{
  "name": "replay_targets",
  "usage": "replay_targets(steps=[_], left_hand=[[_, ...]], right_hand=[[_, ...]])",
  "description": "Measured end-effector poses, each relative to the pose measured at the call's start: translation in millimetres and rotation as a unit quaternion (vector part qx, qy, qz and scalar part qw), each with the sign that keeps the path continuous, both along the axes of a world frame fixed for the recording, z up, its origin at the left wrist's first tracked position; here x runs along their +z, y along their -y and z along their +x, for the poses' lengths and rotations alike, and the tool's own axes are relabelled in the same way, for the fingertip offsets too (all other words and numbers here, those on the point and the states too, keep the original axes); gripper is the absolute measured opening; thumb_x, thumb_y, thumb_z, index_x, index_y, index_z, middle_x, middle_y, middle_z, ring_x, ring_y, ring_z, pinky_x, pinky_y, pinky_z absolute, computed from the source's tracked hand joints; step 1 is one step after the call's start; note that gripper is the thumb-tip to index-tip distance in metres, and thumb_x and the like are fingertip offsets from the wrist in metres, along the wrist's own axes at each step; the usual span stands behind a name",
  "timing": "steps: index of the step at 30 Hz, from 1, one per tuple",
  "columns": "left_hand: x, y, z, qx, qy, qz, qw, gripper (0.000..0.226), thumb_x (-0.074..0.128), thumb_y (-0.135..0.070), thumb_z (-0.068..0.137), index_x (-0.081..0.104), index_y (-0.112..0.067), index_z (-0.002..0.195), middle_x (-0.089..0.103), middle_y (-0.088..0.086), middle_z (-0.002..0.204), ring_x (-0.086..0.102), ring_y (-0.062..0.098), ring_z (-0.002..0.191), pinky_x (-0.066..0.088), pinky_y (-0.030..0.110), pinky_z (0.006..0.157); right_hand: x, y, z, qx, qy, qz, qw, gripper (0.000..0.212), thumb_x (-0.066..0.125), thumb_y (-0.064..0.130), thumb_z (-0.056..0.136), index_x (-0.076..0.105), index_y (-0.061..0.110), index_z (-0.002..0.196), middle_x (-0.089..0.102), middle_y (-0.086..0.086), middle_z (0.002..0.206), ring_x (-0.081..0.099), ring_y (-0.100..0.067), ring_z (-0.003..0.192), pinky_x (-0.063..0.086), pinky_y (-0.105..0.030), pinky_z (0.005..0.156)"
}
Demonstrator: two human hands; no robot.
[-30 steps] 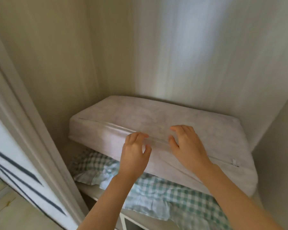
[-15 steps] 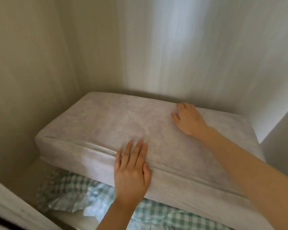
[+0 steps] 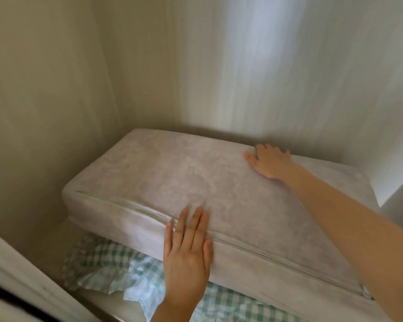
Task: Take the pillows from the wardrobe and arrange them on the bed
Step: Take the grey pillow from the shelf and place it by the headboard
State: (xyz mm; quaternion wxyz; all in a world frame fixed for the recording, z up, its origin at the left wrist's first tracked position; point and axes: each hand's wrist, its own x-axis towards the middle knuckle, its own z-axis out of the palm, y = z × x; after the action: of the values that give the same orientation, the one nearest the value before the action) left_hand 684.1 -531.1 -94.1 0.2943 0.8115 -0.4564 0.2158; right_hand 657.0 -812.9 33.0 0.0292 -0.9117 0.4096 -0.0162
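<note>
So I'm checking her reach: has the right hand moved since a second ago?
Yes. The right hand went from the grey pillow's front zipper edge to its back edge, by the wardrobe's rear wall.

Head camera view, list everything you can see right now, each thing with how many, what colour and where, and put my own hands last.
grey pillow: one, pale grey with a zip along its front edge, lying flat in the wardrobe on top of the checked one.
checked pillow: one, green and white check with a frill, under the grey pillow, only its front edge showing.
wardrobe walls: pale beige, left side, back and right side around the pillows.
wardrobe door frame: one, whitish, lower left corner.
left hand: one, fingers straight, flat against the grey pillow's front edge over the zip.
right hand: one, reaching to the grey pillow's back edge, fingertips hidden behind it.
</note>
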Motion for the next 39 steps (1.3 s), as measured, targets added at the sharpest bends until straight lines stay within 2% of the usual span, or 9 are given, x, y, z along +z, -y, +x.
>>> replay_targets(steps=[7,15,20,23,27,29,31,35,39], left_hand=[[-5,-14,-7,0.008,-0.006,-0.023,1.000,0.048,0.036,-0.029,0.100,0.053,-0.014,0.143,0.043,-0.001,0.154,0.033,0.026,0.146,0.024,0.053,0.116],[-2,-30,-32,0.034,-0.127,-0.055,0.990,0.061,0.014,-0.050,0.105,0.035,-0.017,0.153,0.027,-0.003,0.163,0.009,0.020,0.153,0.004,0.051,0.121],[29,-31,-61,0.063,-0.262,0.002,0.963,0.065,0.003,-0.071,0.090,-0.014,-0.048,0.149,-0.015,-0.006,0.166,-0.027,0.023,0.149,-0.010,0.053,0.119],[68,-28,-76,0.063,-0.367,-0.022,0.928,0.081,0.007,-0.080,0.078,-0.014,-0.052,0.150,-0.011,0.008,0.166,-0.013,0.038,0.150,0.006,0.058,0.121],[109,-37,-86,0.028,-0.495,-0.093,0.863,0.072,0.032,-0.072,0.090,0.018,-0.038,0.152,0.011,0.009,0.157,0.008,0.040,0.147,0.021,0.056,0.117],[120,-49,-89,0.022,-0.510,-0.149,0.847,0.057,0.037,-0.073,0.088,0.040,-0.033,0.129,0.029,0.003,0.143,0.034,0.031,0.133,0.033,0.046,0.109],[124,-64,-99,0.010,-0.545,-0.210,0.811,0.065,0.040,-0.080,0.082,0.045,-0.031,0.125,0.039,-0.001,0.136,0.043,0.022,0.121,0.038,0.042,0.103],[125,-92,-126,0.040,-0.605,-0.294,0.739,0.085,0.046,-0.090,0.065,0.054,-0.024,0.117,0.052,-0.009,0.110,0.050,0.017,0.103,0.048,0.051,0.093],[129,-122,-148,0.072,-0.653,-0.338,0.674,0.107,0.048,-0.089,0.069,0.037,-0.019,0.149,0.039,0.003,0.150,0.040,0.031,0.134,0.046,0.054,0.086]], right_hand=[[22,-16,-10,0.009,0.080,-0.067,0.994,0.063,0.028,0.059,0.095,0.050,0.010,0.127,0.052,-0.016,0.132,0.045,-0.036,0.122,0.028,-0.059,0.102],[68,-71,-41,0.074,0.165,-0.182,0.967,0.056,0.033,0.056,0.095,0.063,0.010,0.110,0.060,-0.013,0.114,0.053,-0.033,0.113,0.037,-0.049,0.091],[78,-113,-67,0.095,0.173,-0.209,0.958,0.049,0.037,0.049,0.097,0.062,0.009,0.111,0.058,-0.013,0.114,0.050,-0.033,0.111,0.037,-0.045,0.087],[89,-141,-80,0.124,0.188,-0.203,0.953,0.043,0.038,0.041,0.097,0.063,0.007,0.107,0.057,-0.014,0.112,0.050,-0.035,0.109,0.039,-0.045,0.086],[111,-172,-103,0.189,0.148,-0.099,0.966,0.022,0.043,0.030,0.092,0.058,0.014,0.089,0.055,-0.020,0.111,0.046,-0.038,0.113,0.041,-0.047,0.097],[117,-187,-120,0.199,0.101,-0.045,0.974,0.025,0.049,0.032,0.086,0.059,0.019,0.104,0.054,-0.017,0.126,0.041,-0.038,0.124,0.035,-0.054,0.105],[119,-208,-139,0.211,0.099,0.026,0.972,0.046,0.051,0.034,0.085,0.053,0.028,0.130,0.051,-0.008,0.141,0.041,-0.035,0.131,0.033,-0.056,0.108],[116,-257,-179,0.281,0.073,0.083,0.953,0.064,0.052,0.034,0.088,0.030,0.038,0.148,0.046,-0.001,0.148,0.052,-0.024,0.125,0.045,-0.030,0.094],[109,-302,-218,0.370,0.012,0.114,0.922,0.053,0.042,0.032,0.098,0.029,0.031,0.150,0.035,0.005,0.154,0.036,-0.021,0.138,0.031,-0.023,0.098]])
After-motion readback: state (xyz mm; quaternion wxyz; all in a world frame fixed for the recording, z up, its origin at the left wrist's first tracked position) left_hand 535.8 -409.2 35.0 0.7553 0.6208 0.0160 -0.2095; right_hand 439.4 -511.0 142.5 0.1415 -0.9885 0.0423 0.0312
